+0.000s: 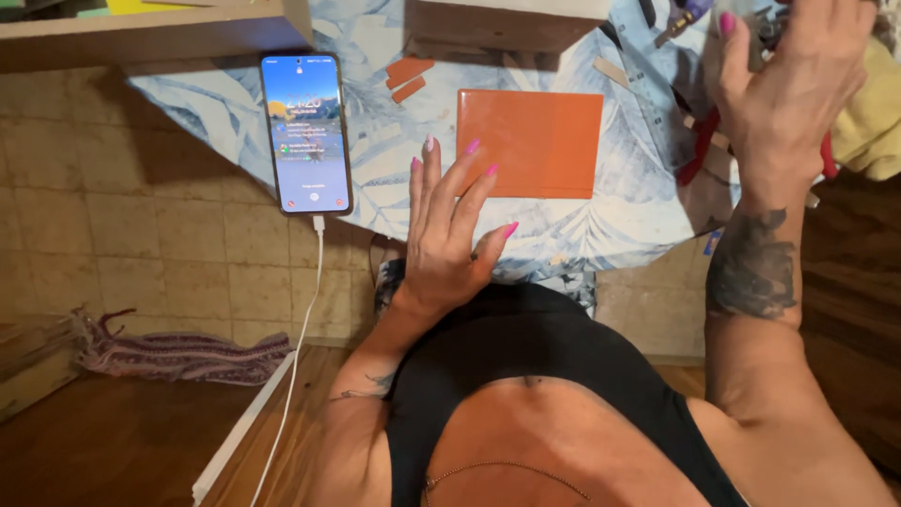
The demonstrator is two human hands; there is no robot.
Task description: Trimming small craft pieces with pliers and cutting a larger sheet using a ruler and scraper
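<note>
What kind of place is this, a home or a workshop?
Probably a home craft corner, not a real workshop. A patterned cloth covers the table, on which lie an orange tile and a charging phone. Hand tools lie near the right hand. The left hand hovers, empty.

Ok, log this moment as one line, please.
left hand: open, fingers spread beside orange tile | right hand: raised, open, above red-handled pliers | phone: lit, plugged into white cable
</note>
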